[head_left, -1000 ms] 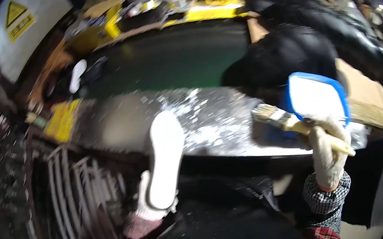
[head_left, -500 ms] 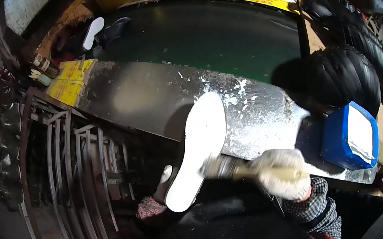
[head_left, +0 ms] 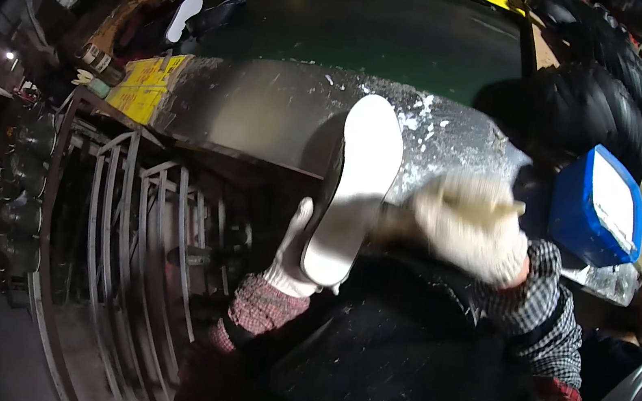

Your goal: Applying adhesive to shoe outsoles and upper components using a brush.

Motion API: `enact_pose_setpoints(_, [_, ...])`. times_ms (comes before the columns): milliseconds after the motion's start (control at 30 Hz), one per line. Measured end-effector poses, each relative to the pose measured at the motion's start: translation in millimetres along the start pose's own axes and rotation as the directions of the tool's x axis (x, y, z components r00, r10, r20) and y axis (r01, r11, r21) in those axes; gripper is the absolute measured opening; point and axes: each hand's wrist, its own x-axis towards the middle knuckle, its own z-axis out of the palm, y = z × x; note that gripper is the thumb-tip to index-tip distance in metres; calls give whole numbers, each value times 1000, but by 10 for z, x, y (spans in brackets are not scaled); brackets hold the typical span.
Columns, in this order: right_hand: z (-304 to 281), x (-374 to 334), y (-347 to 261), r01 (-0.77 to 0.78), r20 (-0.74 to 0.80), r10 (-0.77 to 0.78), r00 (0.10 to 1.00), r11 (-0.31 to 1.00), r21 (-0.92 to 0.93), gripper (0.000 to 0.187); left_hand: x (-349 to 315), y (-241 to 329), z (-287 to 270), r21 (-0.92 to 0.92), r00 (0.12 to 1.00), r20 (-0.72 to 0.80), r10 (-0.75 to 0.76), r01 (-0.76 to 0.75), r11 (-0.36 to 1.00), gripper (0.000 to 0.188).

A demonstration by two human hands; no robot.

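Note:
My left hand (head_left: 289,260), in a white glove, grips a shoe (head_left: 353,197) from below and the left. The white sole faces up, toe pointing away, with a dark edge along its left side; the rest is hidden underneath. In my gloved right hand (head_left: 468,233), smeared by motion, is a brush (head_left: 395,226) with a light handle. Its blurred head lies at the sole's right edge, by the narrow middle; I cannot tell whether it touches. To the right of that hand stands a blue tub (head_left: 572,210) with white stuff inside.
A metal bench top (head_left: 256,109) spattered with white lies beyond the shoe, bordered by a dark green belt (head_left: 320,32). At the far left of the belt is another white sole (head_left: 185,17). Black bulky bundles (head_left: 587,115) flank the right. A metal rack (head_left: 125,222) stands at lower left.
The shoe and left hand sit higher in view, with more of the left glove and sleeve showing. The right hand and brush have moved up; the whole scene has shifted too.

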Motion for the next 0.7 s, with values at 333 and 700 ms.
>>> enact_pose_setpoints(333, [-60, -664, 56, -189, 25, 192, 981, 917, 352, 32, -34, -5, 46, -130, 998, 60, -21, 29, 991, 67])
enact_pose_setpoints(700, [-425, -25, 779, -21, -414, 189, 890, 926, 377, 28, -159, 56, 234, -229, 691, -720, -61, -154, 961, 105])
